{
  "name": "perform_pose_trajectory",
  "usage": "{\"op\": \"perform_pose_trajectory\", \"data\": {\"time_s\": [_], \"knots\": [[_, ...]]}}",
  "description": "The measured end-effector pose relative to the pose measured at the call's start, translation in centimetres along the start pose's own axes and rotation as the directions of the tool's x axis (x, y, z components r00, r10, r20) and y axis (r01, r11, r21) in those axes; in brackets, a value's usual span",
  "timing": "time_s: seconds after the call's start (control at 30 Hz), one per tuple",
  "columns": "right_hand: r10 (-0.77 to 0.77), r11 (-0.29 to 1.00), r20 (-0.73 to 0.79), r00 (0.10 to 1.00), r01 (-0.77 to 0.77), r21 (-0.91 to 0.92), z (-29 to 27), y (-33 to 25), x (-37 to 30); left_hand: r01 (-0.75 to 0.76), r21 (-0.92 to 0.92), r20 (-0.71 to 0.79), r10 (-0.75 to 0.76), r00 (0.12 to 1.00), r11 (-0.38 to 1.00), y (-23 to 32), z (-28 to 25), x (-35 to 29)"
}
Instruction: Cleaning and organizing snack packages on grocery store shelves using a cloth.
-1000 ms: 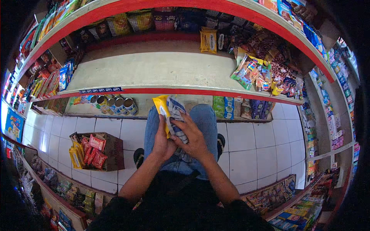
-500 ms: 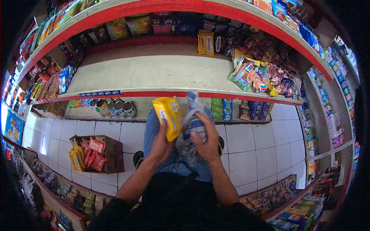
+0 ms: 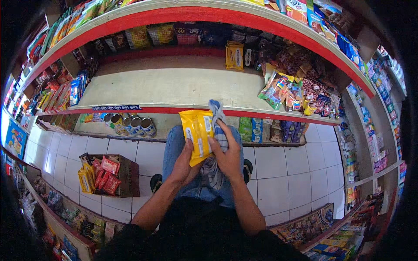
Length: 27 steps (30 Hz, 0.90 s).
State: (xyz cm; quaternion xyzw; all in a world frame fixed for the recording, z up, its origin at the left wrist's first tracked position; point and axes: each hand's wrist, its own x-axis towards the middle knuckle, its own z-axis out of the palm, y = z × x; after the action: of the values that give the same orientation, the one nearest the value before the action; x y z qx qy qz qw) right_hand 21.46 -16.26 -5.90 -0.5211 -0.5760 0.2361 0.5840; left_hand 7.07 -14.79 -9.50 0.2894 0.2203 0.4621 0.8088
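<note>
A yellow snack packet [image 3: 197, 132] is held upright above my lap, its back with a barcode facing me. My left hand [image 3: 184, 163] grips it along the lower left edge, thumb in front. In my right hand [image 3: 226, 153] is a crumpled blue, grey and white cloth [image 3: 217, 111], its top sticking up past my fingers and the rest hanging below. The right thumb lies against the packet's right edge, beside the cloth.
Ahead is a pale shelf [image 3: 174, 87] with a red front edge, bearing yellow packets [image 3: 234, 55] at the back and snack bags [image 3: 283, 89] at right. Tins [image 3: 135, 125] stand lower. A cardboard box [image 3: 129, 176] of red and yellow packets sits on the tiled floor at left.
The packet has moved slightly right and turned more upright. My right hand with the cloth has come in against the packet's right edge.
</note>
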Motion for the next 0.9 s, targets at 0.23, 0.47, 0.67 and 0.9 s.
{"op": "perform_pose_trajectory", "data": {"time_s": [0.23, 0.47, 0.67, 0.9], "knots": [[0.169, 0.983, 0.274, 0.947, -0.144, -0.109, -3.3, 0.8, -2.0, -0.087, -0.079, -0.015, 0.086, 0.996, 0.993, 2.7, -1.2, 0.3], [0.220, 0.955, 0.097, 0.971, -0.235, 0.179, -2.9, -0.9, 0.5, -0.052, 0.162, -0.007, 0.054, 0.999, 0.985, 0.4, -1.6, 1.2], [0.267, 0.950, 0.110, 0.958, -0.280, 0.138, -2.0, -0.2, 0.8, -0.302, 0.585, 0.117, 0.291, 0.950, 0.752, -0.6, -1.0, 1.9], [0.011, 0.999, 0.315, 0.949, 0.004, -0.048, 0.8, -0.7, -2.6, -0.168, 0.295, -0.078, 0.199, 0.977, 0.941, -0.2, -1.2, 2.5]]}}
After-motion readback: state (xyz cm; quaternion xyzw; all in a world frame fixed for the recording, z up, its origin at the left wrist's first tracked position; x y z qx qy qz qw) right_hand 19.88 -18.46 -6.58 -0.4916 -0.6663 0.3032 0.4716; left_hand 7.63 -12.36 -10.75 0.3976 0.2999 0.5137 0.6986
